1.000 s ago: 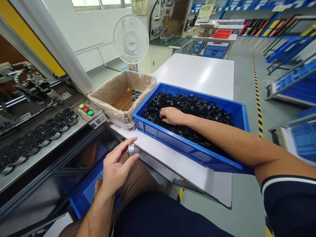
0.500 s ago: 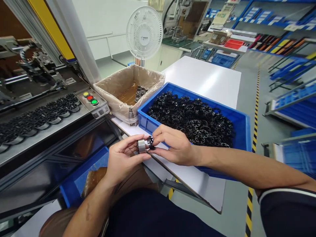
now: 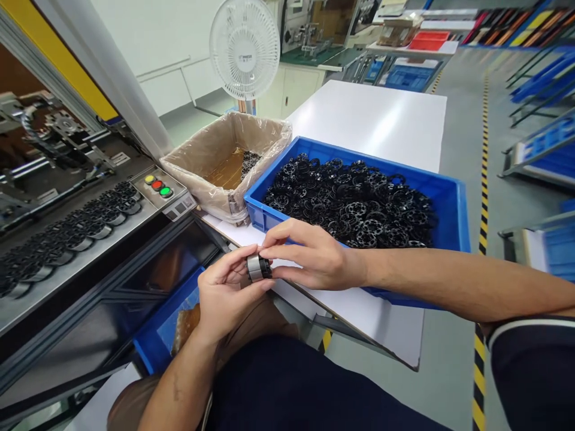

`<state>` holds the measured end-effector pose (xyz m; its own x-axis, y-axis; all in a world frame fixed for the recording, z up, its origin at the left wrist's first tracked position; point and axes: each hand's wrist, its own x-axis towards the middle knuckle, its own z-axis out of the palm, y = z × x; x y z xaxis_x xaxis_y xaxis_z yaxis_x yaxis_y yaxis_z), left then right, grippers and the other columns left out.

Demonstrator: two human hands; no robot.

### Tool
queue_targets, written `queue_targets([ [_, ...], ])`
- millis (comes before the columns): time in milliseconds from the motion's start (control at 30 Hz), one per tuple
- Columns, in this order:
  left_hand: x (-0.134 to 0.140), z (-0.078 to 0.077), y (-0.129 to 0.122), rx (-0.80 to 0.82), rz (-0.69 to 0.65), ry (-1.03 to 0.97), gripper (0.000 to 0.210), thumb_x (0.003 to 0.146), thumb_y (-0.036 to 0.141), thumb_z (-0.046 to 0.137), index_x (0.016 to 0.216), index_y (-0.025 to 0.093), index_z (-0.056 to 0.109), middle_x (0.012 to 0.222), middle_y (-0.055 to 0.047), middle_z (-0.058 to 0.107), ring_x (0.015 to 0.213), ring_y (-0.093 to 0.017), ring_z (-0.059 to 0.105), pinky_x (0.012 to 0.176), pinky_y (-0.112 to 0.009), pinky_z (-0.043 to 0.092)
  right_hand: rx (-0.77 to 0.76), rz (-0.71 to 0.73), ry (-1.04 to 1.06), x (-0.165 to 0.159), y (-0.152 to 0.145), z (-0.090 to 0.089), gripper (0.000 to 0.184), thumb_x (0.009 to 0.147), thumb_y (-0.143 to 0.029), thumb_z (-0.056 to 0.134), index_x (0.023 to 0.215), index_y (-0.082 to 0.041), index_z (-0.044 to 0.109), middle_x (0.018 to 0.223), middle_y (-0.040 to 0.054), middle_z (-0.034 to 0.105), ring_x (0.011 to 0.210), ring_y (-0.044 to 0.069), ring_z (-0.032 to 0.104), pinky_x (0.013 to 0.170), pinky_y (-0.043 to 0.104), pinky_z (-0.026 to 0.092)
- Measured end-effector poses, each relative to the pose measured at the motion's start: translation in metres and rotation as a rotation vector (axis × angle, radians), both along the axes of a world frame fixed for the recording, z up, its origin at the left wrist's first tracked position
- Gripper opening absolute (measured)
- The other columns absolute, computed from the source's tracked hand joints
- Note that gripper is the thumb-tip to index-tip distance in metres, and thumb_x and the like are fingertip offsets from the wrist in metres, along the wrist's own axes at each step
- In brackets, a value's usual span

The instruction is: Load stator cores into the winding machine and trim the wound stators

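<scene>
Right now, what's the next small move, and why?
I'd have the right hand press the black part squarely against the silver ring, left hand steadying it: the two pieces appear to meet between the fingertips, but I can't tell whether they're fully seated.

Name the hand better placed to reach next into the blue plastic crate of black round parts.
Likely the right hand, close to the near wall of the blue plastic crate; the left hand is farther off. Both hold the silver-and-black cylindrical part.
</scene>
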<state>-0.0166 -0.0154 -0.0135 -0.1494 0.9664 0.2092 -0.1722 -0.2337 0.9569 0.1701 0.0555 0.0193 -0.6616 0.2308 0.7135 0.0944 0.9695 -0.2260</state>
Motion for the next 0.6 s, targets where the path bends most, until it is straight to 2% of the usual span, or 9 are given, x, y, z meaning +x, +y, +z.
queue_targets([
  [200,-0.0018,0.0046,-0.0008,-0.06,-0.043,-0.004,0.05,0.048,0.022,0.096,0.096,0.018,0.079,0.09,-0.007,0.08,0.081,-0.024,0.078,0.076,-0.028,0.065,0.158,-0.017,0.016,0.0018,0.0023,0.0002,0.021,0.095,-0.024,0.063,0.113,-0.014,0.061,0.1,0.0099,0.066,0.097,0.017,0.064,0.082,0.035,0.059],
  [333,-0.0035,0.0069,-0.0022,-0.087,-0.077,-0.016,0.05,0.048,0.024,0.097,0.095,0.018,0.08,0.087,-0.007,0.08,0.078,-0.023,0.077,0.072,-0.028,0.065,0.277,-0.006,-0.009,0.0022,0.0009,0.0044,0.02,0.095,-0.024,0.062,0.109,-0.01,0.062,0.095,0.0098,0.065,0.092,0.018,0.064,0.079,0.034,0.06],
  [600,-0.003,0.0048,-0.0054,-0.102,-0.147,-0.052,0.05,0.053,0.025,0.095,0.1,0.021,0.08,0.093,-0.006,0.08,0.082,-0.023,0.077,0.075,-0.028,0.064,0.282,-0.013,-0.05,0.0005,-0.0065,0.0035,0.021,0.099,-0.025,0.056,0.107,-0.007,0.06,0.092,0.0107,0.065,0.088,0.019,0.064,0.075,0.033,0.059],
])
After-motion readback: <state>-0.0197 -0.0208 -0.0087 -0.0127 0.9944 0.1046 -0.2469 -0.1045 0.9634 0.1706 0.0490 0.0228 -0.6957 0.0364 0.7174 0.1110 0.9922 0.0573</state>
